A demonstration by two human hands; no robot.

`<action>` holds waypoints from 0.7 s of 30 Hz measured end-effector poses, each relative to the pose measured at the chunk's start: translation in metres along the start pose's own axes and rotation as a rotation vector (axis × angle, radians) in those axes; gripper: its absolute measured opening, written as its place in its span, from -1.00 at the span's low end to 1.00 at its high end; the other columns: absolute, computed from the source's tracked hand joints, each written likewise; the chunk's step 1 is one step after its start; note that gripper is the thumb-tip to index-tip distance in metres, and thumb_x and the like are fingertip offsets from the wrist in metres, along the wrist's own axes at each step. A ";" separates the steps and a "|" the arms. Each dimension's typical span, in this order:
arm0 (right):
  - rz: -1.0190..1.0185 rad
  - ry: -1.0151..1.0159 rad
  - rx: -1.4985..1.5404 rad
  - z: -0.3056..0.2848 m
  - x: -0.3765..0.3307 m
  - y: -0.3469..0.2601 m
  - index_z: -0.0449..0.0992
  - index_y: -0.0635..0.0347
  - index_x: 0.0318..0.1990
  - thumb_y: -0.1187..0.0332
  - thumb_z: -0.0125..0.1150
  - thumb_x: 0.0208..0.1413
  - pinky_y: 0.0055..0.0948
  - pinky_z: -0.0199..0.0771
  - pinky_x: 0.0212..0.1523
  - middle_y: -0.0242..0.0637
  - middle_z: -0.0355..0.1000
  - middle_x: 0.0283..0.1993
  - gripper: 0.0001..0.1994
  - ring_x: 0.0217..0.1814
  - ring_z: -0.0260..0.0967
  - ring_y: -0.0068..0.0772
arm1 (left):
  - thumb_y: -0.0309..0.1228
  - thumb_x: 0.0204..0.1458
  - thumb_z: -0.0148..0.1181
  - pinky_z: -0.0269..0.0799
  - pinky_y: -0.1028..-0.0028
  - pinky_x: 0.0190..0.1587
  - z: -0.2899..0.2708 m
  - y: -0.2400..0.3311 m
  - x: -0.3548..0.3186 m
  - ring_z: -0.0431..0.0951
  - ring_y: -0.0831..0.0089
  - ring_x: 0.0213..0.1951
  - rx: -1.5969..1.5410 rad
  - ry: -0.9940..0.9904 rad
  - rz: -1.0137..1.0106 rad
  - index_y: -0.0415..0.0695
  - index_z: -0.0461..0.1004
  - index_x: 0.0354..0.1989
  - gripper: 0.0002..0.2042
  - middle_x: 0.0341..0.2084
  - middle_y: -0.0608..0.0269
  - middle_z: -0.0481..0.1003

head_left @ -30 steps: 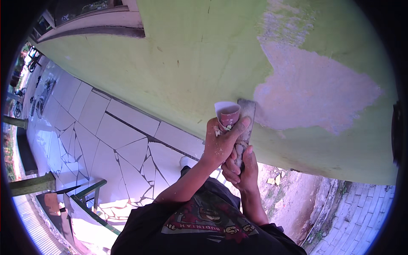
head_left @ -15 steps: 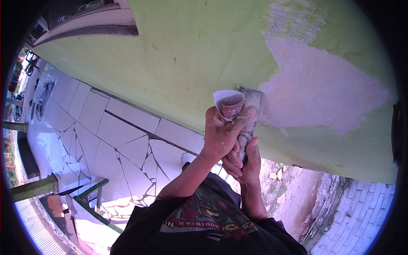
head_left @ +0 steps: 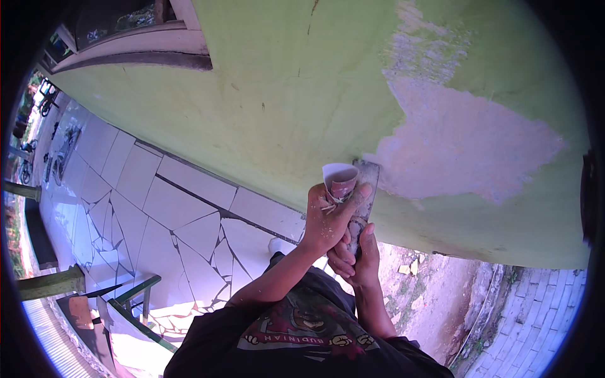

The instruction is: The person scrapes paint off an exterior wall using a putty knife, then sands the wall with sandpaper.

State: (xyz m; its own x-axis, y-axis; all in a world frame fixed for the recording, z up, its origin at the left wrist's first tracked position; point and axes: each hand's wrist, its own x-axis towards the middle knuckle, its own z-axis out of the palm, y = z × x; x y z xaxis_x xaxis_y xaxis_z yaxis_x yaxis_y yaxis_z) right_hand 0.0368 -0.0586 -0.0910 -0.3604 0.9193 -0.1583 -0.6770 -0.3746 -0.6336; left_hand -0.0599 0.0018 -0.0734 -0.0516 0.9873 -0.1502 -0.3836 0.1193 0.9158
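Note:
My right hand (head_left: 360, 259) is closed round the lower part of a long, dusty grey scraper (head_left: 367, 192). The scraper's wide far end meets the green painted wall (head_left: 283, 120), at the left lower edge of a bare, pale patch (head_left: 469, 138). Just above, my left hand (head_left: 326, 222) holds a rolled sheet that looks like sandpaper (head_left: 341, 183), white on one face and reddish brown on the other. The left thumb lies along the scraper. Pale flakes and dust cling to the left hand.
A window frame (head_left: 145, 47) sits at the upper left of the wall. White broken-tile flooring (head_left: 183, 220) runs along the wall's foot. A green wooden frame (head_left: 135, 315) stands at lower left. Rough ground (head_left: 435, 290) and grey paving (head_left: 535, 315) lie at lower right.
Both hands and the scraper have come lower, toward me, with the far end slightly left and down. The view has shifted a little. Both grips stay the same.

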 end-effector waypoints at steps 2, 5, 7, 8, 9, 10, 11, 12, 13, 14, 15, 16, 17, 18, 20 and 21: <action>-0.022 -0.026 0.006 0.009 0.005 -0.008 0.20 0.15 -0.30 -0.17 -0.34 0.29 -0.72 -0.12 -0.87 -0.50 0.03 -0.72 -0.49 -0.85 -0.11 -0.73 | -0.28 0.01 0.34 0.06 0.65 -0.85 0.006 0.020 0.002 0.24 0.71 -0.86 -0.074 -0.025 0.023 -0.20 0.43 -0.56 -0.72 -0.75 0.43 0.38; -0.052 -0.045 -0.051 0.023 0.006 -0.008 0.20 0.16 -0.31 -0.18 -0.36 0.29 -0.71 -0.12 -0.87 -0.50 0.03 -0.72 -0.48 -0.86 -0.12 -0.73 | -0.28 0.00 0.35 0.08 0.66 -0.84 0.002 0.028 -0.001 0.25 0.71 -0.85 -0.050 0.002 -0.041 -0.23 0.44 -0.53 -0.71 -0.76 0.42 0.37; 0.009 -0.010 0.035 0.013 -0.003 0.001 0.20 0.16 -0.31 -0.20 -0.37 0.28 -0.73 -0.08 -0.87 -0.50 0.04 -0.72 -0.46 -0.85 -0.10 -0.73 | -0.26 -0.02 0.37 0.11 0.65 -0.84 -0.003 0.015 0.000 0.26 0.70 -0.85 -0.090 -0.044 0.022 -0.24 0.41 -0.51 -0.69 -0.71 0.38 0.39; 0.014 0.010 0.060 0.009 -0.001 0.004 0.20 0.16 -0.31 -0.20 -0.38 0.28 -0.73 -0.08 -0.87 -0.50 0.05 -0.72 -0.46 -0.86 -0.11 -0.73 | -0.24 -0.04 0.39 0.13 0.64 -0.84 -0.003 0.012 0.002 0.26 0.69 -0.85 -0.037 -0.032 -0.015 -0.26 0.37 -0.45 -0.64 -0.69 0.34 0.39; 0.022 0.046 0.089 0.013 -0.007 0.004 0.20 0.16 -0.31 -0.20 -0.38 0.28 -0.73 -0.08 -0.87 -0.50 0.05 -0.72 -0.46 -0.86 -0.11 -0.73 | -0.21 -0.06 0.41 0.14 0.62 -0.84 -0.003 0.010 -0.003 0.26 0.68 -0.85 0.015 -0.023 -0.068 -0.29 0.33 -0.39 -0.59 -0.66 0.30 0.40; 0.023 0.051 0.092 0.017 -0.007 0.004 0.20 0.16 -0.31 -0.20 -0.38 0.28 -0.73 -0.08 -0.87 -0.50 0.05 -0.72 -0.46 -0.86 -0.11 -0.73 | -0.18 -0.08 0.42 0.16 0.61 -0.84 -0.004 0.011 -0.001 0.26 0.67 -0.84 -0.037 -0.018 -0.096 -0.32 0.23 -0.28 -0.48 -0.60 0.23 0.41; 0.006 0.026 0.087 0.021 -0.004 0.003 0.20 0.16 -0.31 -0.21 -0.39 0.27 -0.73 -0.09 -0.88 -0.50 0.05 -0.72 -0.45 -0.87 -0.12 -0.73 | -0.18 -0.08 0.42 0.16 0.61 -0.84 -0.005 0.013 -0.002 0.26 0.67 -0.84 -0.036 -0.018 -0.102 -0.32 0.23 -0.28 -0.48 -0.60 0.23 0.41; -0.011 -0.004 0.082 0.023 -0.001 0.003 0.20 0.16 -0.31 -0.21 -0.39 0.27 -0.73 -0.10 -0.88 -0.50 0.05 -0.72 -0.45 -0.87 -0.13 -0.73 | -0.17 -0.08 0.42 0.16 0.61 -0.84 -0.007 0.019 -0.002 0.27 0.65 -0.84 0.007 -0.035 -0.148 -0.34 0.19 -0.26 -0.44 -0.61 0.22 0.40; -0.013 -0.004 0.084 0.023 -0.002 0.004 0.20 0.16 -0.31 -0.21 -0.39 0.27 -0.73 -0.10 -0.88 -0.50 0.05 -0.72 -0.45 -0.87 -0.13 -0.73 | -0.16 -0.09 0.43 0.16 0.61 -0.84 -0.007 0.024 -0.003 0.28 0.64 -0.83 0.049 -0.053 -0.194 -0.35 0.15 -0.23 -0.41 -0.61 0.21 0.39; -0.011 0.003 0.106 0.021 -0.005 0.006 0.20 0.16 -0.31 -0.22 -0.39 0.27 -0.73 -0.09 -0.88 -0.50 0.04 -0.72 -0.45 -0.87 -0.12 -0.73 | -0.29 0.01 0.32 0.11 0.65 -0.85 0.001 0.027 -0.006 0.29 0.68 -0.82 0.093 0.030 -0.126 -0.24 0.48 -0.51 -0.74 -0.68 0.35 0.46; -0.012 0.001 0.126 0.018 -0.003 0.007 0.20 0.16 -0.31 -0.22 -0.39 0.27 -0.73 -0.09 -0.88 -0.50 0.04 -0.72 -0.44 -0.86 -0.12 -0.73 | -0.29 0.01 0.32 0.11 0.65 -0.85 0.002 0.023 -0.005 0.29 0.68 -0.82 0.095 0.028 -0.117 -0.24 0.48 -0.51 -0.74 -0.68 0.35 0.46; -0.018 -0.007 0.125 0.016 -0.003 0.007 0.20 0.16 -0.31 -0.22 -0.39 0.27 -0.73 -0.09 -0.88 -0.50 0.04 -0.72 -0.44 -0.86 -0.12 -0.73 | -0.29 0.00 0.33 0.13 0.65 -0.83 0.000 0.015 -0.005 0.32 0.68 -0.79 0.037 0.036 -0.057 -0.24 0.48 -0.48 -0.75 -0.65 0.33 0.47; -0.023 -0.014 0.092 0.012 -0.003 0.008 0.21 0.16 -0.31 -0.22 -0.39 0.27 -0.73 -0.09 -0.87 -0.50 0.04 -0.72 -0.44 -0.86 -0.11 -0.73 | -0.29 -0.01 0.34 0.15 0.65 -0.82 -0.001 0.011 -0.003 0.35 0.68 -0.76 -0.021 0.043 0.002 -0.24 0.49 -0.45 -0.75 -0.61 0.31 0.49; -0.032 -0.015 0.057 0.007 0.000 0.007 0.21 0.16 -0.31 -0.21 -0.39 0.27 -0.73 -0.09 -0.87 -0.50 0.04 -0.72 -0.44 -0.85 -0.10 -0.74 | -0.29 -0.01 0.34 0.15 0.65 -0.82 0.000 0.016 0.005 0.35 0.68 -0.76 -0.020 0.033 0.008 -0.24 0.49 -0.45 -0.75 -0.61 0.31 0.49; -0.044 -0.034 0.056 0.019 0.010 -0.003 0.20 0.16 -0.31 -0.21 -0.38 0.27 -0.73 -0.09 -0.87 -0.50 0.05 -0.71 -0.45 -0.86 -0.11 -0.74 | -0.32 -0.05 0.39 0.21 0.65 -0.77 -0.001 0.033 0.003 0.42 0.66 -0.67 0.078 0.001 -0.172 -0.26 0.45 -0.29 -0.70 -0.50 0.26 0.51; -0.052 -0.073 0.046 0.026 0.015 -0.008 0.20 0.16 -0.32 -0.21 -0.38 0.27 -0.73 -0.10 -0.87 -0.50 0.05 -0.71 -0.45 -0.86 -0.12 -0.74 | -0.32 -0.05 0.39 0.21 0.65 -0.77 -0.001 0.033 0.002 0.42 0.66 -0.67 0.079 -0.004 -0.175 -0.26 0.45 -0.29 -0.70 -0.50 0.26 0.51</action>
State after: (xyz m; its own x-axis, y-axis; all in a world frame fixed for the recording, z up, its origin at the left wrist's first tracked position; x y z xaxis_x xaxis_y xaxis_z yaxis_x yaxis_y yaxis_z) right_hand 0.0205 -0.0446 -0.0686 -0.3692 0.9267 -0.0694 -0.7237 -0.3336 -0.6041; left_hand -0.0733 0.0077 -0.0443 0.0133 0.9511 -0.3087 -0.3127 0.2971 0.9022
